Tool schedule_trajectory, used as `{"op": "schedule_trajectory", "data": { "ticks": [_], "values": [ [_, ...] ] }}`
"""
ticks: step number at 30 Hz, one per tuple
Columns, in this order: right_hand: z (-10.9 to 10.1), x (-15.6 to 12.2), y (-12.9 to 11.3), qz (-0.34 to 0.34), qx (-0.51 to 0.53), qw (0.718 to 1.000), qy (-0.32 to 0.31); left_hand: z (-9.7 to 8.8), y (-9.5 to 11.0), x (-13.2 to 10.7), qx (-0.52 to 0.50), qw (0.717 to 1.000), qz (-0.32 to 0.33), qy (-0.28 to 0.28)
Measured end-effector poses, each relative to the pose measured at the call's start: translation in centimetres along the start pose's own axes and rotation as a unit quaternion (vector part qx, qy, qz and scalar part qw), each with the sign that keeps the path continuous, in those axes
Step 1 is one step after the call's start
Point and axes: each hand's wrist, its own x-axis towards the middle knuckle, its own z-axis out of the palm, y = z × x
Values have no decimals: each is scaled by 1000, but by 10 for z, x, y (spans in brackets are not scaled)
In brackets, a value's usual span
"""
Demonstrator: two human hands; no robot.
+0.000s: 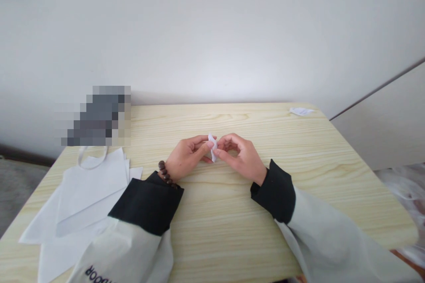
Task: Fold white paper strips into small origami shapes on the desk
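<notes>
My left hand (187, 155) and my right hand (241, 154) meet at the middle of a light wooden table (299, 163). Both pinch a small folded piece of white paper (213, 147), held upright between their fingertips just above the tabletop. The fingers of each hand are curled and closed on it. A dark bead bracelet (165, 174) sits on my left wrist. Both arms wear pale sleeves with black cuffs.
Several white paper sheets (89, 190) lie overlapping at the table's left, with a thin white loop (93, 158) on top near their far edge. A small white scrap (301, 110) lies at the far right corner. A plain wall stands behind the table.
</notes>
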Motion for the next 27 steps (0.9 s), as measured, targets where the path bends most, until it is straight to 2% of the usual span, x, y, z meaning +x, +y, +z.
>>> {"op": "schedule_trajectory", "data": {
  "ticks": [4,10,16,20,24,27],
  "values": [
    [-1,-2,-2,-18,-21,1000,-3,1,-1,-2,-9,1000,7,-12],
    [-1,-7,-7,-97,-176,979,30,5,-2,-5,11,1000,24,-9],
    [0,-11,-5,-85,-230,966,79,9,3,-10,144,987,62,48],
    [1,-10,-4,-53,-233,969,70,12,4,-11,249,957,104,103],
    [2,-8,-5,-52,-215,972,77,14,3,-11,382,895,161,166],
    [3,-9,-5,-61,-213,970,94,17,5,-11,446,862,141,196]
  ]
}}
